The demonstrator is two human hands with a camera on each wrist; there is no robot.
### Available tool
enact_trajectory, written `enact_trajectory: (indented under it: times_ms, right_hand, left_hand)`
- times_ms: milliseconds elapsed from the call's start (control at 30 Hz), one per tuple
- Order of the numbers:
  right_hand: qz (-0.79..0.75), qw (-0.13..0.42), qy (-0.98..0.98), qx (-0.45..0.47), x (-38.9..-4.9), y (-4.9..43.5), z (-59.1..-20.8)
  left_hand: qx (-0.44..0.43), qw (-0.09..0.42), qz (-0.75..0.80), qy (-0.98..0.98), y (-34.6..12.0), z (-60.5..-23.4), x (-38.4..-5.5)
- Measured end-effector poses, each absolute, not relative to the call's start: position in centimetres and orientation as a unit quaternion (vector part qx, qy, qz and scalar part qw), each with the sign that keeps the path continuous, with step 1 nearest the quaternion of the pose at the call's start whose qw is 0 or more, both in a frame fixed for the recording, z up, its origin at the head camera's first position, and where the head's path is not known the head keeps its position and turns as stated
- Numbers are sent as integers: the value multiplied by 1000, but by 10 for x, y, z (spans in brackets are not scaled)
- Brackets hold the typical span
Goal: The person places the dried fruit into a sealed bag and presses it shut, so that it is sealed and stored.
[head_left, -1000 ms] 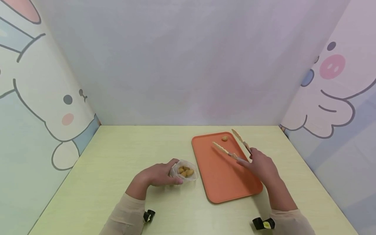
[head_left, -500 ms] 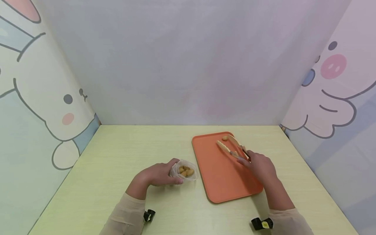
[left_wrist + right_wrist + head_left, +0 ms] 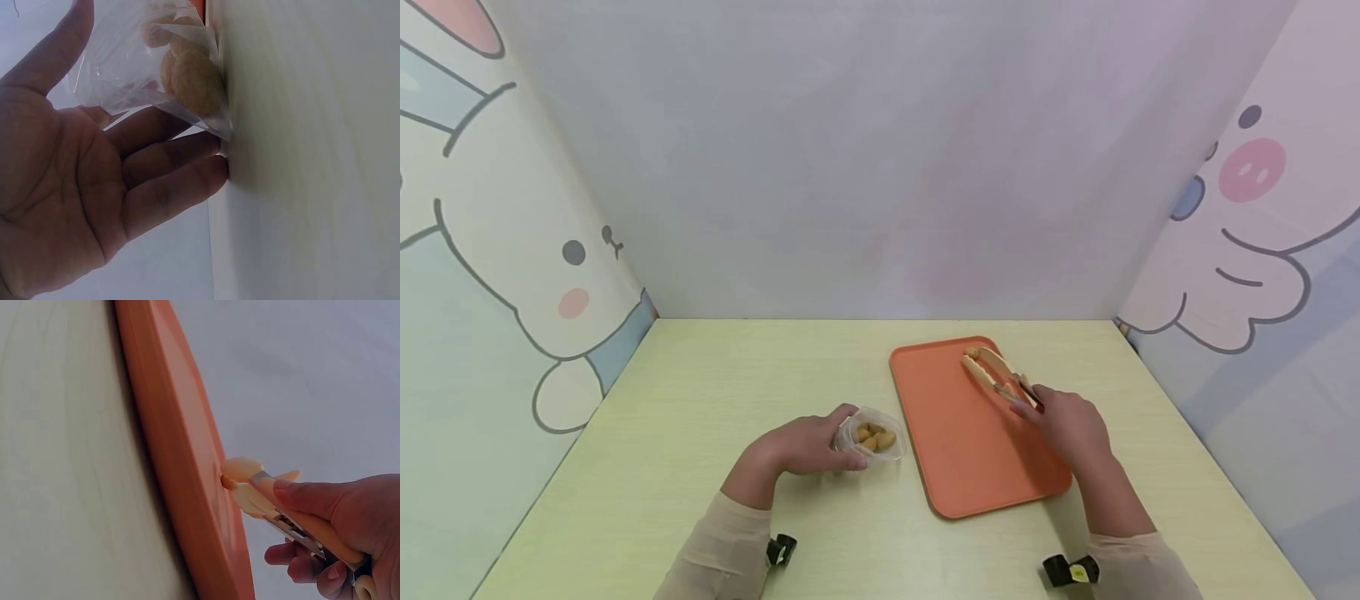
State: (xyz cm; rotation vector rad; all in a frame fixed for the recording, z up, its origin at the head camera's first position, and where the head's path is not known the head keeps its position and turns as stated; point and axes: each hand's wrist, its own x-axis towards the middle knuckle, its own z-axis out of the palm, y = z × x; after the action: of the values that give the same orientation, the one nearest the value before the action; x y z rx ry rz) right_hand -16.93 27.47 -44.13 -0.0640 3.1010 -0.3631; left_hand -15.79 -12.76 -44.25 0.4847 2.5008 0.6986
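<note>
Left hand (image 3: 811, 446) holds clear bag (image 3: 125, 62) at 9 o'clock of orange tray (image 3: 958, 446), likely keeping it upright — right hand (image 3: 1072, 429) grips tongs (image 3: 315, 531), tips narrowed around brown lump (image 3: 972, 352) at tray's 12 o'clock, seemingly to trap it

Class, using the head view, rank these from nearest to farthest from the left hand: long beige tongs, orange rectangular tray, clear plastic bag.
1. Clear plastic bag: touching the left hand.
2. Orange rectangular tray: right of the bag.
3. Long beige tongs: over the tray, in the right hand.
</note>
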Motion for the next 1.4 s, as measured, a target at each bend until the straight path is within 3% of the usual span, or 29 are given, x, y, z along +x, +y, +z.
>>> enact_trajectory:
  times_ms: [1000, 1400]
  right_hand:
    - [-131, 21, 991, -16, -169, 275, -441]
    - [-138, -1, 990, -16, -169, 279, -439]
  left_hand:
    - [177, 252, 259, 915, -129, -444, -158]
    - [175, 251, 259, 916, -129, -445, -158]
